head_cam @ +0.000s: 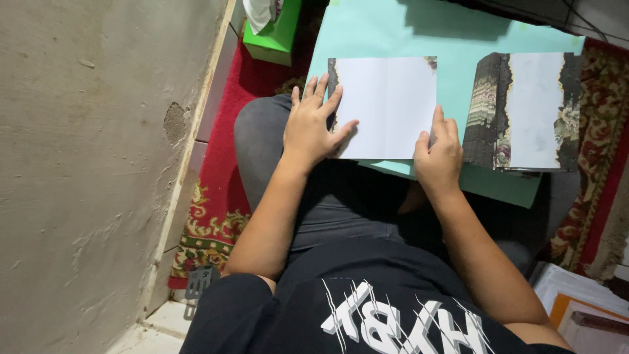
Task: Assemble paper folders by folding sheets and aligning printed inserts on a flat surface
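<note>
While the left hand lies flat with fingers spread on the left edge of a white card, the right hand pinches the card's lower right corner, thumb on top. That card rests on a mint-green sheet spread over the person's lap, just left of a stack of cards with dark ornate borders. A red patterned rug covers the floor beside a grey wall, with a green box near the sheet's far left corner.
</note>
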